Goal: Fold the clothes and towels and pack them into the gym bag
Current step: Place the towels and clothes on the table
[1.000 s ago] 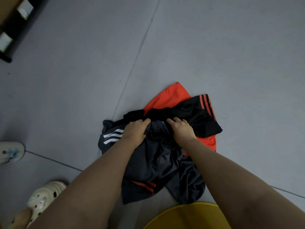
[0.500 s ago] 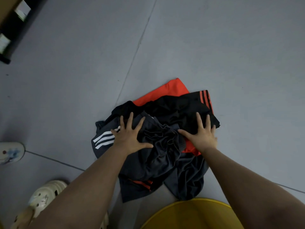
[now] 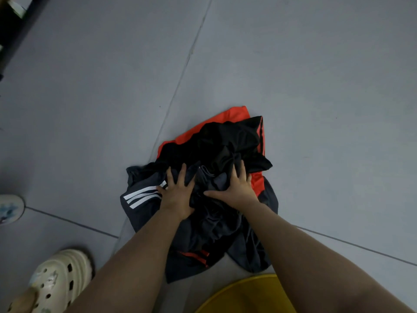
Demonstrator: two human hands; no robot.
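A crumpled pile of sportswear lies on the grey floor. A dark grey garment with white stripes (image 3: 140,197) is at its left. Behind it a black garment with red stripes (image 3: 237,141) lies over an orange-red garment (image 3: 225,118). My left hand (image 3: 178,193) presses on the grey fabric beside the white stripes, fingers spread and straight. My right hand (image 3: 234,188) presses on the middle of the pile, fingers spread, with their tips sunk into the black folds. No gym bag is in view.
A yellow rounded object (image 3: 248,294) sits at the bottom edge, just in front of the pile. A cream clog (image 3: 56,281) is at the lower left and another shoe (image 3: 9,208) is at the left edge. Dark shelving (image 3: 11,30) fills the top left corner.
A second ago both hands gripped bunched fabric at the pile's middle. They then spread flat and apart. Now they press closer together and the black garment is more bunched up.
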